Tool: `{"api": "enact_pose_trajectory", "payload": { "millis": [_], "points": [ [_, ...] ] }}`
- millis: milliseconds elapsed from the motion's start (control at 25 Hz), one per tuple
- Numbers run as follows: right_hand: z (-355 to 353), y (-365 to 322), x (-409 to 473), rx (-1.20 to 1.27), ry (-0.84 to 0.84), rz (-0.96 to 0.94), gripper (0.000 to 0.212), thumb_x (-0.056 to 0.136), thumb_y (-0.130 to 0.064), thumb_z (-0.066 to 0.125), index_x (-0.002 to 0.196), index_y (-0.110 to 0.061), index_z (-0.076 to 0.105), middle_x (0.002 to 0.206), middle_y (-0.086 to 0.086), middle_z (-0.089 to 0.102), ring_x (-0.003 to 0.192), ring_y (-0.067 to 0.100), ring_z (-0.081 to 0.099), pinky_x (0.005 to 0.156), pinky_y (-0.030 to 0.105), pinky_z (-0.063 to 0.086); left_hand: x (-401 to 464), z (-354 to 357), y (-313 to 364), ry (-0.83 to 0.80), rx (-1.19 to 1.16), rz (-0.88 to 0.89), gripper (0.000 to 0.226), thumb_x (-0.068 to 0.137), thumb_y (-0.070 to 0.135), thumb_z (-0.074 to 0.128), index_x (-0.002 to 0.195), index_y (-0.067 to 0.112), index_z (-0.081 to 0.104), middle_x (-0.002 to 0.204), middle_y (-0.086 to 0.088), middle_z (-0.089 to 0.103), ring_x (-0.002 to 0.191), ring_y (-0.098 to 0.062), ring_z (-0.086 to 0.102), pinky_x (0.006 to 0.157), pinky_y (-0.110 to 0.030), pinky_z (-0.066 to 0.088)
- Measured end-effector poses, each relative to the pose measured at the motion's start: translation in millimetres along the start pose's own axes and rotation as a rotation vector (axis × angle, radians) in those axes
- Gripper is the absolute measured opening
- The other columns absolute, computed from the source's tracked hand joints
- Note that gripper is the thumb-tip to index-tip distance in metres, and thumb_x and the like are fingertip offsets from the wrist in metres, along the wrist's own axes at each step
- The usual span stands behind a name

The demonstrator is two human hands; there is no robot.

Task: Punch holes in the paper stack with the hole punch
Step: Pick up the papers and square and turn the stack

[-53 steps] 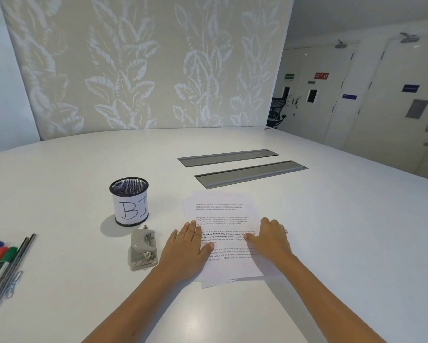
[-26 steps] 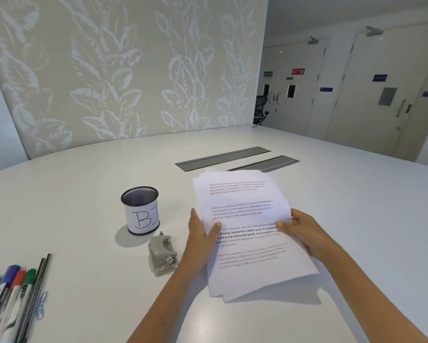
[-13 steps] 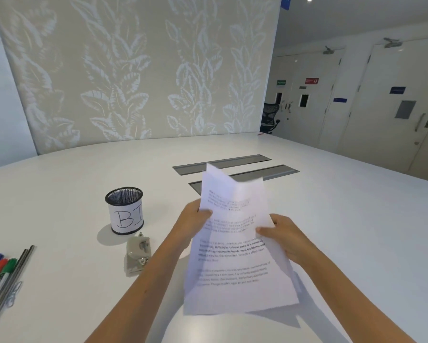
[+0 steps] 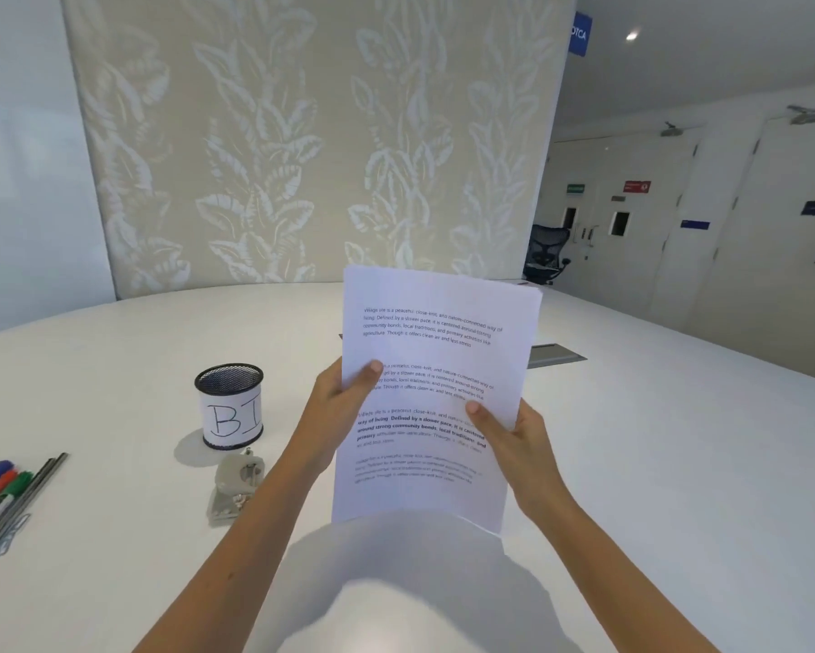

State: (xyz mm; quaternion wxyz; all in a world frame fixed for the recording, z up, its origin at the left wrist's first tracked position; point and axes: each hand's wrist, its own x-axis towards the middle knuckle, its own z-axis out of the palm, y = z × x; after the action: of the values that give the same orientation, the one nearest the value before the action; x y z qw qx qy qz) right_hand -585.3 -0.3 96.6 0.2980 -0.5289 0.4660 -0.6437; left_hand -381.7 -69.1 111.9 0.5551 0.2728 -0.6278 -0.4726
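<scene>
A stack of white printed paper (image 4: pixel 436 351) stands upright above the white table, held off its surface. My left hand (image 4: pixel 337 407) grips the stack's left edge, thumb on the front sheet. My right hand (image 4: pixel 514 438) grips the right edge, thumb also on the front. The grey metal hole punch (image 4: pixel 236 485) lies on the table to the left of my left forearm, untouched.
A black mesh pen cup (image 4: pixel 229 405) labelled "BI" stands just behind the punch. Markers and pens (image 4: pixel 5 492) lie at the left table edge. A grey cable hatch (image 4: pixel 554 354) shows behind the paper. An office chair (image 4: pixel 546 254) sits beyond the table.
The paper stack lay flat on the table under my hands; both hands have lifted it by its sides and raised it upright, its sheets now squared together. The punch has not moved.
</scene>
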Motion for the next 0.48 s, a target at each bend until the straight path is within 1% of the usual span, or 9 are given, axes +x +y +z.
{"api": "enact_pose_trajectory", "payload": {
  "millis": [120,240,320,400,480],
  "points": [
    [2.8,1.5,1.7,0.005,-0.039,0.008,0.009,0.087,-0.030,0.066,0.093,-0.029,0.071,0.092,-0.006,0.077,0.085,0.018,0.073,0.067,0.026,0.059,-2.9,4.8,0.0,-0.002,0.026,-0.018,0.024,0.098,0.029,0.051,0.115,0.024,0.067,0.109,0.001,0.075,0.102,-0.019,0.070,0.081,-0.034,0.058],
    [2.1,-4.3,9.3,0.065,-0.053,-0.004,0.013,0.084,-0.034,0.068,0.095,-0.029,0.072,0.095,-0.003,0.077,0.086,0.017,0.073,0.071,0.031,0.061,2.3,3.7,7.4,0.002,-0.039,-0.016,0.027,0.096,0.030,0.053,0.118,0.018,0.065,0.113,-0.006,0.073,0.103,-0.024,0.070,0.083,-0.042,0.057],
    [0.5,2.5,8.1,0.054,-0.047,0.028,0.016,0.081,-0.036,0.071,0.095,-0.028,0.072,0.094,-0.002,0.077,0.085,0.019,0.073,0.069,0.032,0.061,0.0,3.3,0.3,0.024,-0.050,-0.065,0.027,0.095,0.029,0.055,0.118,0.018,0.065,0.114,-0.006,0.073,0.104,-0.026,0.069,0.086,-0.044,0.056],
    [2.2,20.3,0.2,0.054,-0.048,0.098,0.015,0.081,-0.030,0.073,0.096,-0.025,0.073,0.094,-0.001,0.077,0.086,0.020,0.073,0.068,0.032,0.060,-9.9,5.7,-17.4,0.031,-0.035,-0.130,0.025,0.095,0.027,0.056,0.117,0.018,0.066,0.112,-0.006,0.074,0.103,-0.027,0.069,0.086,-0.045,0.057],
    [7.2,33.9,-7.4,0.066,-0.048,0.168,0.017,0.082,-0.024,0.073,0.099,-0.022,0.073,0.096,0.000,0.078,0.090,0.023,0.073,0.072,0.037,0.060,-19.3,8.5,-32.8,0.009,-0.045,-0.188,0.023,0.095,0.028,0.057,0.114,0.020,0.067,0.109,-0.007,0.074,0.101,-0.030,0.070,0.082,-0.046,0.059]
  ]
}}
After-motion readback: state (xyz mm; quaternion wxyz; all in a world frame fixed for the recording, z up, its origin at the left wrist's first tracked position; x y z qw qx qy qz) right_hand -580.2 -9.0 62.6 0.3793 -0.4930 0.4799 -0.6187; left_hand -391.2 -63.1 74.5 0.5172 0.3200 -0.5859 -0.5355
